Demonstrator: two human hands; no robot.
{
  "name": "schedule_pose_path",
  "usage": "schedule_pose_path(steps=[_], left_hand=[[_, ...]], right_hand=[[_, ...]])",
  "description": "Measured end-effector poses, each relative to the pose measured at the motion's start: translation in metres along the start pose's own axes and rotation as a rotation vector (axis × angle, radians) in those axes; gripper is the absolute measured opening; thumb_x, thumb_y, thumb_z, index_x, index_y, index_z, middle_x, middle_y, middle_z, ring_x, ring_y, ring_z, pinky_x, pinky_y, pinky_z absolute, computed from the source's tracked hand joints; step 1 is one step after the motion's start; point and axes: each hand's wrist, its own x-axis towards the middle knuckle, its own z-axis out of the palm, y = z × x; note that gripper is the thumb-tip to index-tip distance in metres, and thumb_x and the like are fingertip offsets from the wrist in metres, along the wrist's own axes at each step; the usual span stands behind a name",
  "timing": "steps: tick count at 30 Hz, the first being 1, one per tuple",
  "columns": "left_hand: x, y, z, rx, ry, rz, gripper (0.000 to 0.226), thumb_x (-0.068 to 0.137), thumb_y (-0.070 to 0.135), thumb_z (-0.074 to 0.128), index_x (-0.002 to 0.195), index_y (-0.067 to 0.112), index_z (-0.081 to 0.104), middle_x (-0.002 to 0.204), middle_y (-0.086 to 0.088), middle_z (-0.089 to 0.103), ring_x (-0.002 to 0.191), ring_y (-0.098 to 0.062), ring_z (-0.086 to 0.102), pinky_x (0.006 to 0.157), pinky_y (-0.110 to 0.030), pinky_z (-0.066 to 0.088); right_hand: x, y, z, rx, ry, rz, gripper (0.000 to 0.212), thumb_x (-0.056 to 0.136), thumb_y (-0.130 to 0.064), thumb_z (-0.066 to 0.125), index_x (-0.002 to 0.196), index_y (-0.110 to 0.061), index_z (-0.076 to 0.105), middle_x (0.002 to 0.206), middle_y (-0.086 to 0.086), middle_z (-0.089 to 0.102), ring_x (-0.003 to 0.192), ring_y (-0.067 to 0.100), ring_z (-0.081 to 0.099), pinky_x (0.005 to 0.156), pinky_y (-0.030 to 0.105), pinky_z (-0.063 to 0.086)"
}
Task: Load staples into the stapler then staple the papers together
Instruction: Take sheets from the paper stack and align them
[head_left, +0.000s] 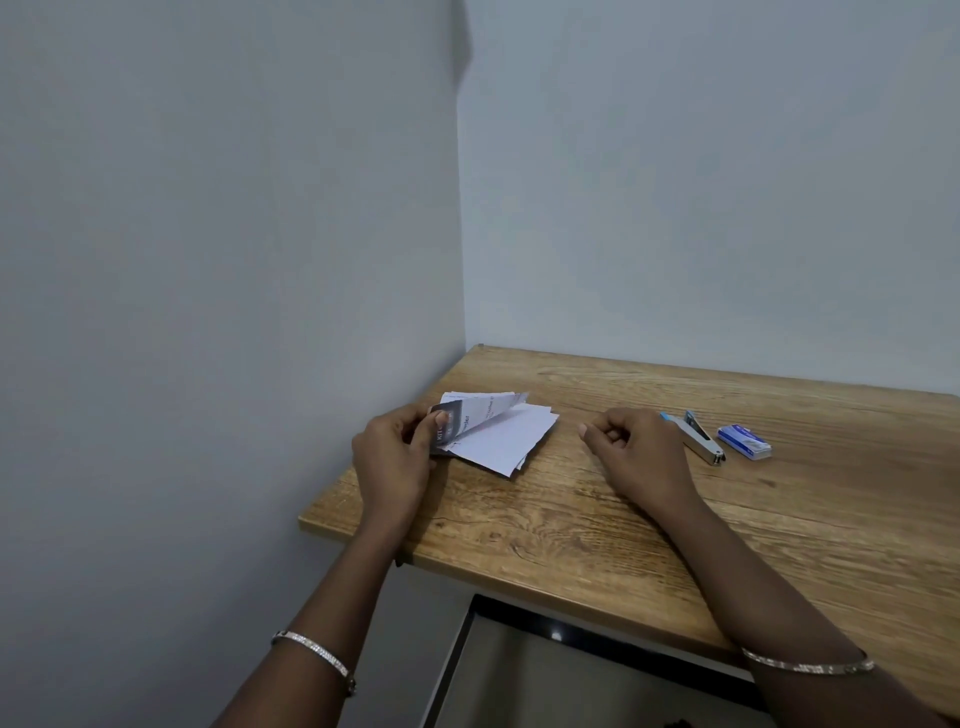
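A small stack of white papers (501, 441) lies on the wooden table (675, 530) near its left corner. My left hand (392, 457) pinches the stack's near-left corner, and the top printed sheets lift and bend upward there. My right hand (631, 449) rests on the table to the right of the papers with its fingers loosely curled and nothing in it. Just beyond it lies a small silver stapler (698, 439) with blue parts. A blue box of staples (744, 441) sits right of the stapler.
Grey walls meet at the corner behind the table's left end. The table's front edge runs diagonally toward me. Below it a dark-framed opening (545, 634) shows.
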Motion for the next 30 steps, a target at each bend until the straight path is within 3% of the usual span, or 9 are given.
schedule_pose_path(steps=[2,4,6,10,14,17,19,24,30], left_hand=[[0.000,0.000,0.001,-0.022,0.035,0.012,0.013,0.089,0.025,0.073,0.094,0.017,0.081,0.081,0.002,0.079,0.064,-0.013,0.072,0.066,-0.035,0.061],[0.000,0.003,0.001,-0.012,0.089,0.050,0.012,0.089,0.025,0.073,0.093,0.018,0.081,0.080,0.002,0.079,0.065,-0.003,0.069,0.063,-0.015,0.054],[-0.001,0.008,0.002,-0.001,0.145,0.082,0.012,0.089,0.025,0.072,0.093,0.017,0.081,0.080,0.004,0.078,0.069,0.001,0.066,0.059,-0.008,0.046],[0.001,0.034,0.007,-0.037,0.214,0.167,0.015,0.093,0.028,0.068,0.092,0.018,0.078,0.077,0.012,0.072,0.069,0.000,0.066,0.058,-0.011,0.046],[0.003,0.079,0.029,-0.214,0.169,0.179,0.014,0.093,0.029,0.068,0.084,0.020,0.074,0.074,0.011,0.073,0.068,-0.006,0.068,0.059,-0.026,0.054],[-0.002,0.106,0.058,-0.448,0.078,0.001,0.016,0.091,0.026,0.070,0.078,0.018,0.069,0.066,-0.002,0.072,0.054,-0.015,0.067,0.057,-0.032,0.057],[-0.008,0.116,0.078,-0.579,-0.009,-0.111,0.014,0.093,0.023,0.069,0.082,0.013,0.068,0.071,-0.009,0.073,0.049,-0.012,0.065,0.060,-0.037,0.059],[-0.022,0.127,0.123,-0.713,-0.248,-0.273,0.012,0.095,0.018,0.066,0.085,0.011,0.066,0.074,-0.006,0.073,0.067,-0.019,0.070,0.059,-0.028,0.057],[-0.007,0.120,0.157,-0.463,-0.435,-0.197,0.013,0.089,0.027,0.072,0.091,0.014,0.072,0.083,-0.005,0.074,0.079,-0.015,0.069,0.072,-0.038,0.058]], right_hand=[[0.000,-0.001,-0.001,0.003,-0.009,-0.010,0.019,0.087,-0.025,0.075,0.073,-0.013,0.075,0.066,-0.001,0.068,0.063,0.011,0.057,0.063,0.029,0.048],[-0.001,-0.001,-0.001,0.017,-0.023,-0.011,0.018,0.087,-0.025,0.076,0.075,-0.013,0.076,0.067,-0.001,0.068,0.063,0.009,0.056,0.064,0.029,0.048],[-0.002,-0.001,-0.001,0.038,-0.035,-0.016,0.015,0.087,-0.024,0.076,0.077,-0.013,0.076,0.067,-0.003,0.067,0.063,0.007,0.055,0.063,0.027,0.048],[0.000,-0.006,-0.001,0.243,-0.027,0.002,0.004,0.088,-0.022,0.075,0.085,-0.022,0.073,0.076,-0.003,0.067,0.065,0.004,0.057,0.058,0.011,0.046],[0.004,-0.009,-0.013,0.696,-0.105,0.234,0.024,0.086,-0.032,0.078,0.109,-0.028,0.072,0.096,-0.001,0.077,0.088,0.011,0.072,0.069,0.028,0.058],[0.010,-0.008,-0.027,1.127,-0.178,0.441,0.043,0.077,-0.040,0.083,0.112,-0.019,0.070,0.102,0.006,0.079,0.096,0.020,0.076,0.072,0.038,0.061],[0.016,-0.005,-0.041,1.226,-0.152,0.463,0.042,0.078,-0.037,0.083,0.110,-0.015,0.069,0.101,0.008,0.079,0.094,0.024,0.077,0.071,0.038,0.061],[0.035,0.014,-0.081,1.118,0.068,0.387,0.024,0.088,-0.015,0.075,0.112,-0.010,0.072,0.102,0.006,0.079,0.080,0.019,0.078,0.061,0.029,0.060],[0.050,0.051,-0.108,0.767,0.161,0.241,0.026,0.091,-0.011,0.073,0.116,-0.011,0.071,0.096,-0.003,0.081,0.085,0.013,0.078,0.058,0.020,0.057]])
